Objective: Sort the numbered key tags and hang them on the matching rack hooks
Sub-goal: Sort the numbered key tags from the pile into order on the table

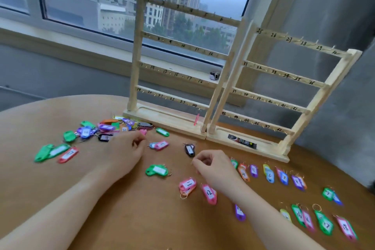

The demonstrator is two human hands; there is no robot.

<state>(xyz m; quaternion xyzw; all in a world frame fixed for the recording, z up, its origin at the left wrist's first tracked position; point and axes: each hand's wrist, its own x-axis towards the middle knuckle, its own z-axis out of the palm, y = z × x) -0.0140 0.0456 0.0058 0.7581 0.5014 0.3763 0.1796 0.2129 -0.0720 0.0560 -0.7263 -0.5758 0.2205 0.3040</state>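
Observation:
Two wooden racks stand at the table's back: the left rack (133, 79) has hooks numbered up to 24, the right rack (269, 99) 25 to 48. No tags hang on the hooks I can see. An unsorted pile of coloured key tags (105, 128) lies left of the racks. My left hand (127, 150) has curled fingers, and a pink tag (143, 132) sits at its fingertips. My right hand (215, 168) hovers with thumb and forefinger together just below a black tag (189, 150). Pink tags 11 (187, 184) and 12 (209, 193) lie under it.
Sorted tags lie in rows on the right: a row (269, 175) with 4 to 8, and a nearer row (324, 223) with 16 to 18. A green tag (157, 169) lies between my hands. The round wooden table (121, 219) stands by a window. A dark packet (242, 141) rests on the right rack's base.

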